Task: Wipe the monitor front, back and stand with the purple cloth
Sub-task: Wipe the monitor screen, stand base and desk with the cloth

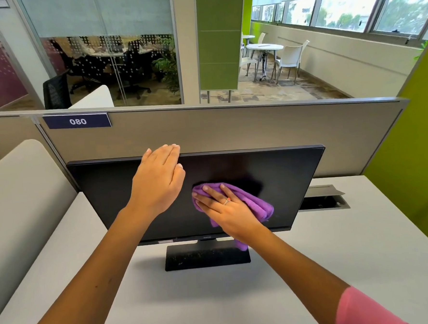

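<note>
Monitor (284, 180): upright on tabletop (338, 242). Left hand (159, 180), fingers straight, steadies top edge against tipping. Right hand (226, 208), fingers flat, presses purple cloth (258, 204) to screen centre.

A blue sign (77, 121) on the partition (231, 140) reads "080".

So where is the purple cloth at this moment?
In the head view, the purple cloth lies flat against the monitor screen, centre-right, under the right hand, above the stand.
</note>
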### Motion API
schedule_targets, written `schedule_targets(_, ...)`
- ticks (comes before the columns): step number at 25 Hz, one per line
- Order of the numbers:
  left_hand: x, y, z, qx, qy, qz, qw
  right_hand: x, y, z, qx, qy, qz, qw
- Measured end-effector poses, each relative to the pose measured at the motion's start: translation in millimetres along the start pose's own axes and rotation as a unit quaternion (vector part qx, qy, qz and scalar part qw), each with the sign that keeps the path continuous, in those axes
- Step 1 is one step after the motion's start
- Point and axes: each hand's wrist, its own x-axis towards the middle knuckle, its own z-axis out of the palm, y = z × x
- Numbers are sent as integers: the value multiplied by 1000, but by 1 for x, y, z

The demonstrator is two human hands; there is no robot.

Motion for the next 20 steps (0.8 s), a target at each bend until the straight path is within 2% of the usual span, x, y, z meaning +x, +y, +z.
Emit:
schedule_targets(2,-2,9,7,35,3,9,999,-26,9,7,-15,-29,14,999)
schedule_targets(5,-2,26,20,64,8,15,998,-66,43,3,-16,-14,75,997)
schedule_targets(10,12,66,35,36,10,32,999,-79,96,-23,19,143,190,971)
schedule_targets(14,17,89,46,28,7,54,998,-51,89,-32,22,162,149,975)
schedule_targets(18,20,94,50,31,13,62,998,-56,79,-15,8,110,53,992)
schedule_targets(20,19,93,50,30,19,61,997,-75,81,-3,-7,76,33,997)
